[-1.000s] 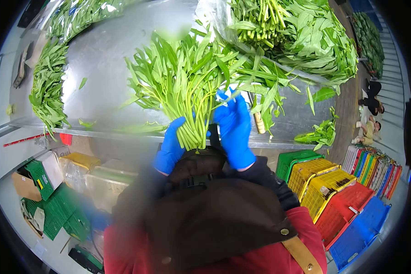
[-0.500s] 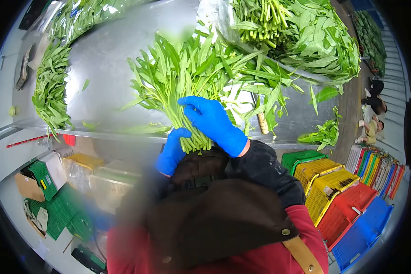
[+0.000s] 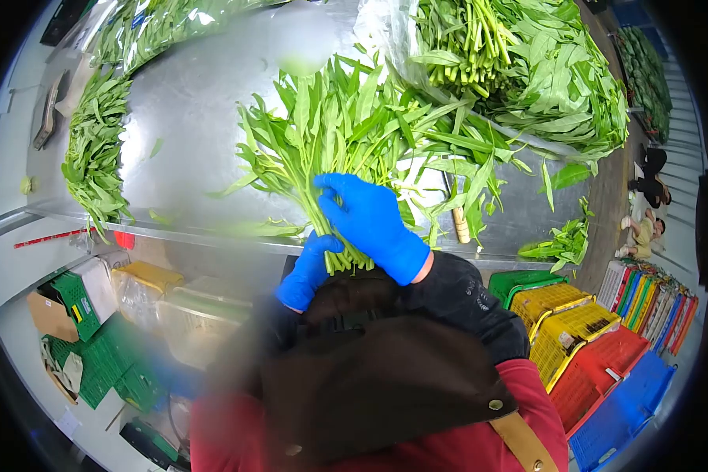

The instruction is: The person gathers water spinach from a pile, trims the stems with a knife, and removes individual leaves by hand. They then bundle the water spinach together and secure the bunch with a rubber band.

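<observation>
The left hand, gloved blue, grips the bunch of greens at the cut stem ends, fingers curled around them; the right hand lies across the stems, fingers wrapped over; the leaves fan out above the metal table, near its front edge; a heap of greens lies just beyond.
</observation>
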The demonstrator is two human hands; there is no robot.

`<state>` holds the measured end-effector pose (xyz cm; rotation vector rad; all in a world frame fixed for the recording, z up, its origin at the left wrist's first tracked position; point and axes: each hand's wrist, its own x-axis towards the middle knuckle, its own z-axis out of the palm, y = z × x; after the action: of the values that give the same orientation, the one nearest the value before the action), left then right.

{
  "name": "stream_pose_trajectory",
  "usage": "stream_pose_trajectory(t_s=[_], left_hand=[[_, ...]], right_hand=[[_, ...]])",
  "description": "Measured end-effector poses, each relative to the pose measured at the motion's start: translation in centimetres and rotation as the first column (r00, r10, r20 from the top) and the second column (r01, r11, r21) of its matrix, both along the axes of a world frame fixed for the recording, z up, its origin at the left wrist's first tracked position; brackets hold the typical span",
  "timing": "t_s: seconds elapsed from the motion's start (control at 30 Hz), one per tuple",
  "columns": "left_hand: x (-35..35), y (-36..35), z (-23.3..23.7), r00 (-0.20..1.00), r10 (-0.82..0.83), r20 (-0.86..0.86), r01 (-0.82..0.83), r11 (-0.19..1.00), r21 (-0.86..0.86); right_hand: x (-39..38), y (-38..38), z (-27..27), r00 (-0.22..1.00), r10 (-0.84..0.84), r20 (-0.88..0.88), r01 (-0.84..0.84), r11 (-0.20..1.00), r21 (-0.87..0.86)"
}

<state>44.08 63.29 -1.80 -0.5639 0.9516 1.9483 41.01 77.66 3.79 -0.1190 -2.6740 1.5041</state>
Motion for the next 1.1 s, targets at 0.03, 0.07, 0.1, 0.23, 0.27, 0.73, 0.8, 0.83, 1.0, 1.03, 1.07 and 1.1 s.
stream_pose_trajectory(t_s=[0.03,0.07,0.1,0.23,0.27,0.73,0.8,0.83,1.0,1.03,1.07,1.1], left_hand=[[0.2,0.0,-0.7,0.998,-0.030,-0.050,0.029,1.000,-0.009],[0.2,0.2,-1.1,0.993,-0.059,-0.102,0.057,0.998,-0.019],[0.4,0.5,-1.0,0.991,-0.026,-0.130,0.025,1.000,-0.011],[0.5,0.8,-0.9,0.988,-0.009,-0.157,0.011,1.000,0.011],[0.5,0.7,-1.0,0.988,-0.004,-0.154,0.005,1.000,0.010],[0.6,0.3,0.0,0.986,0.033,-0.161,-0.019,0.996,0.090],[0.4,0.4,0.1,0.990,0.018,-0.137,0.000,0.991,0.132],[0.4,0.4,0.1,0.992,0.006,-0.126,0.013,0.988,0.153],[0.5,0.3,0.0,0.989,0.000,-0.148,0.010,0.998,0.068],[0.4,0.3,0.5,0.989,-0.006,-0.145,0.016,0.998,0.068],[0.4,0.4,0.6,0.989,-0.010,-0.146,0.020,0.998,0.066],[0.3,0.4,0.7,0.989,-0.014,-0.146,0.024,0.998,0.065]], right_hand=[[-0.6,0.3,0.2,1.000,0.008,0.005,-0.008,0.999,0.037],[-1.6,0.9,0.1,0.999,0.025,-0.030,-0.022,0.996,0.082],[-2.8,1.6,-0.2,0.997,0.043,-0.066,-0.034,0.991,0.127],[-7.2,2.8,-1.2,0.946,0.256,-0.200,-0.192,0.937,0.291],[-8.2,2.8,-1.5,0.912,0.343,-0.224,-0.256,0.905,0.341],[-12.8,2.4,-4.6,0.517,0.855,-0.029,-0.715,0.451,0.534],[-12.9,2.5,-5.1,0.491,0.869,-0.062,-0.725,0.447,0.523],[-12.9,2.5,-5.3,0.481,0.873,-0.079,-0.729,0.448,0.518],[-12.7,2.6,-6.9,0.493,0.866,-0.084,-0.757,0.475,0.450],[-12.7,2.7,-7.1,0.478,0.872,-0.108,-0.773,0.476,0.421],[-12.7,2.7,-7.2,0.462,0.875,-0.141,-0.756,0.472,0.453],[-12.8,2.7,-7.4,0.446,0.878,-0.173,-0.738,0.470,0.485]])
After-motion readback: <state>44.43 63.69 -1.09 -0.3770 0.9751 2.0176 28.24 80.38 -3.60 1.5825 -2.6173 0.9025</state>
